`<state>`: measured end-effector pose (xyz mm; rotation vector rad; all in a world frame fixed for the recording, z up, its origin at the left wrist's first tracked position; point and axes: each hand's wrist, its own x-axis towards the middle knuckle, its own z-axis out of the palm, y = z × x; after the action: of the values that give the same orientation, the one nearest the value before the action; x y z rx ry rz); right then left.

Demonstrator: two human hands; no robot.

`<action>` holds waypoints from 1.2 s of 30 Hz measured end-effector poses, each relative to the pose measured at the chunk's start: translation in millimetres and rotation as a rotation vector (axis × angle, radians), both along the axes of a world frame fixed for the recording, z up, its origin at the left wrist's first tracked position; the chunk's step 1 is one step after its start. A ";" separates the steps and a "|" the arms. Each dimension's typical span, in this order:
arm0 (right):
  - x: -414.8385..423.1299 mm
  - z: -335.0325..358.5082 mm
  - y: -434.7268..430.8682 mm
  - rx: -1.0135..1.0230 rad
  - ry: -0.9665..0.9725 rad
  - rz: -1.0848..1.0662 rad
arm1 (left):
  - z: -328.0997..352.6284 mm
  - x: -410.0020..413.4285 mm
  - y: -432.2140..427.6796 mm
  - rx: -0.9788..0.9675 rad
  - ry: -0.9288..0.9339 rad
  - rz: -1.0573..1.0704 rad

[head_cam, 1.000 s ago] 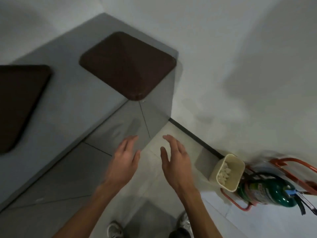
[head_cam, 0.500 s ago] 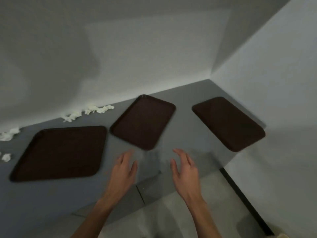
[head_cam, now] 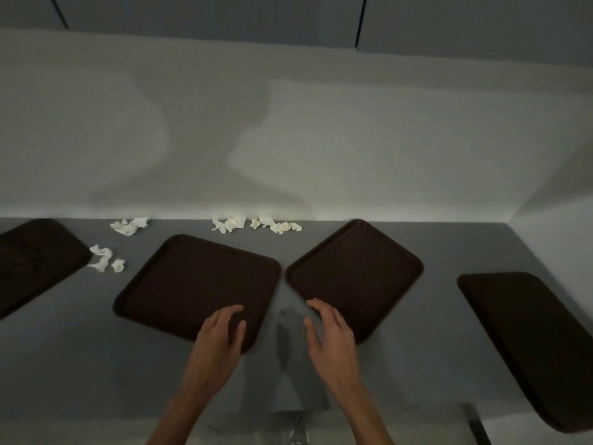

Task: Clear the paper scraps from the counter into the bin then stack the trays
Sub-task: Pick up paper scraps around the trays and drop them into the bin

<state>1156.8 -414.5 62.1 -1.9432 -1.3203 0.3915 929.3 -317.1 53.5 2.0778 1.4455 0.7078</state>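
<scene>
- View has swung off the floor corner where the bin stood a second ago. It now faces the counter (head_cam: 449, 245) square on, and the bin is out of shot.
- Left hand (head_cam: 221, 335) and right hand (head_cam: 330, 335) were empty then and are empty now, so I'd read this as a return trip after a dump.
- Left hand: fingers loosely together with a slight curl, pinching nothing, over the near corner of the centre-left tray (head_cam: 192, 281). Can't tell if it touches.
- Right hand: fingers extended, thumb apart, holding nothing, over the near edge of the centre-right tray (head_cam: 356, 274).
- Paper scraps are still on the counter: three clumps against the wall (head_cam: 288, 139) at (head_cam: 130, 226), (head_cam: 229, 223) and (head_cam: 277, 226).
- A fourth clump (head_cam: 104, 258) lies between the far-left tray (head_cam: 35, 261) and the centre-left one.
- Four trays are in shot, all flat, single and apart. The right tray (head_cam: 529, 332) sits well off from the others, and nothing is stacked.
- Judgement: clearing is only part done. The scraps lie behind the trays, so the next reach goes over them to the wall line.
- Stacking should wait until the scraps are gone.
- Risk: small crumpled bits may drop on the carry to the bin.
</scene>
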 end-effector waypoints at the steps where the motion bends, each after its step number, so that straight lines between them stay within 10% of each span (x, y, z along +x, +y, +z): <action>1: 3.0 -2.4 13.9 -0.006 0.007 0.022 | -2.3 0.8 9.6 -0.010 0.005 0.018; 28: 85.1 -107.0 350.8 -0.481 -0.375 0.093 | 6.9 -10.3 154.4 -0.079 -0.032 -0.061; 36: 12.3 -37.8 278.6 -0.290 0.075 -0.013 | 27.2 -8.4 187.0 -0.185 -0.191 -0.103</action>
<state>1169.1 -135.9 24.3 -2.1487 -1.2573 0.6740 920.9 -130.1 80.7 1.8743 1.2402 0.6839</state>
